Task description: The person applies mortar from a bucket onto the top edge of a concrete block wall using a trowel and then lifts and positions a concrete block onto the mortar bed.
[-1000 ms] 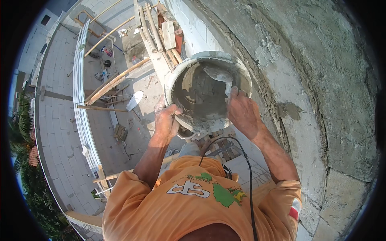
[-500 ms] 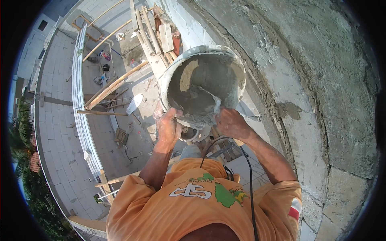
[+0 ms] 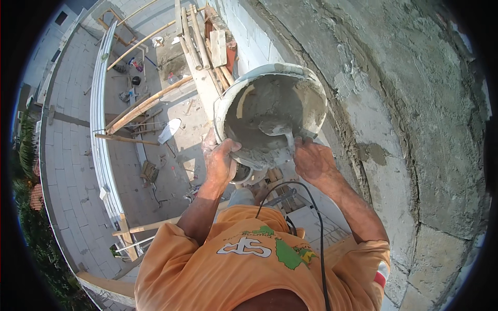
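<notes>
A partly sunlit, littered floor (image 3: 127, 173) lies between a pale block wall (image 3: 67, 163) and a rough, mortar-streaked wall (image 3: 404, 62) at right.

The left grip (image 3: 220, 159) holds a bucket (image 3: 313, 103) at its rim, the right grip (image 3: 315, 161) a trowel (image 3: 276, 127) inside.

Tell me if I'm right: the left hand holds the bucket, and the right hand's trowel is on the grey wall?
Nearly: the trowel isn't on the grey wall. The head view shows its blade inside the bucket. The left hand holds the bucket, and the right hand has the trowel.
</notes>
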A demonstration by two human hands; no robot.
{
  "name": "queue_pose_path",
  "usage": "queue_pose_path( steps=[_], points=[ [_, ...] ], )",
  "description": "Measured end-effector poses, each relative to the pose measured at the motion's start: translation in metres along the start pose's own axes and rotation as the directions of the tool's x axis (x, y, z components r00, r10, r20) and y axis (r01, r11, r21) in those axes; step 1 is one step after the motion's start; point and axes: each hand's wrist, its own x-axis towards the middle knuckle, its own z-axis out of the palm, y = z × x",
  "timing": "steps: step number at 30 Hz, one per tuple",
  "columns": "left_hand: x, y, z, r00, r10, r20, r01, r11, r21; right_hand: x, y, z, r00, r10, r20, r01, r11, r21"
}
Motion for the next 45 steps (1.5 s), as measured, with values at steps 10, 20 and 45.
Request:
queue_pose_path(
  steps=[10, 20, 45],
  points=[
    [-0.026, 0.029, 0.044, 0.802, 0.488, 0.345, -0.583, 0.509, 0.634, 0.018, 0.016, 0.003, 0.923, -0.162, -0.349, -0.079, 0.807, -0.586],
    [-0.029, 0.025, 0.020, 0.799, 0.440, 0.409, -0.600, 0.545, 0.586, 0.009, 0.007, 0.012, 0.935, -0.158, -0.317, 0.095, 0.974, -0.204],
    [-0.058, -0.037, 0.054, 0.908, -0.384, 0.166, 0.403, 0.909, -0.101, -0.213, 0.039, 0.015, 0.835, 0.479, -0.269, -0.300, 0.808, 0.507]
  ],
)
